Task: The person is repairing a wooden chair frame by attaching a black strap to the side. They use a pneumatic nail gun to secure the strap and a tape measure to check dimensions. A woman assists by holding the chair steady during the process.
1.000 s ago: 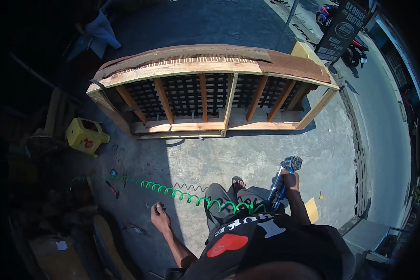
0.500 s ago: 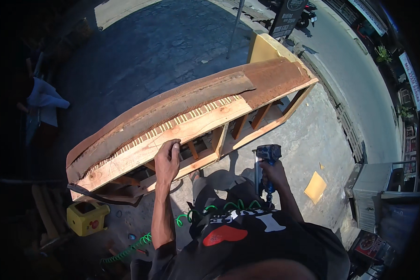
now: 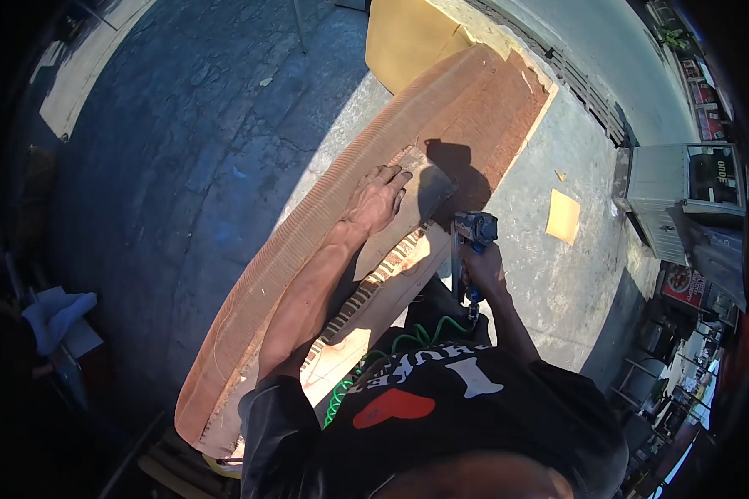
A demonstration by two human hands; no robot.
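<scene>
Brown ribbed upholstery fabric (image 3: 318, 185) covers a long wooden sofa frame (image 3: 409, 271) in front of me. On top lies a folded grey-brown flap (image 3: 435, 198), and my left hand (image 3: 379, 198) rests palm down near its far end, fingers laid out. Along the flap's near edge, a striped band (image 3: 376, 283) shows against the bare wood. My right hand (image 3: 480, 268) is wrapped round a blue and black air staple gun (image 3: 474, 229), held upright beside the frame's near edge. Its shadow falls on the fabric. A green coiled air hose (image 3: 408, 338) runs across my front.
Yellow foam (image 3: 412, 41) stands at the frame's far end. A yellow sheet (image 3: 562, 216) lies on the concrete floor to the right. Further right is a grey metal cabinet (image 3: 659, 185). A white cloth (image 3: 57, 314) hangs at the left.
My left hand has moved from the frame's near wooden rail to the top of the flap, farther out. The view has turned and come closer; the staple gun is now beside the frame.
</scene>
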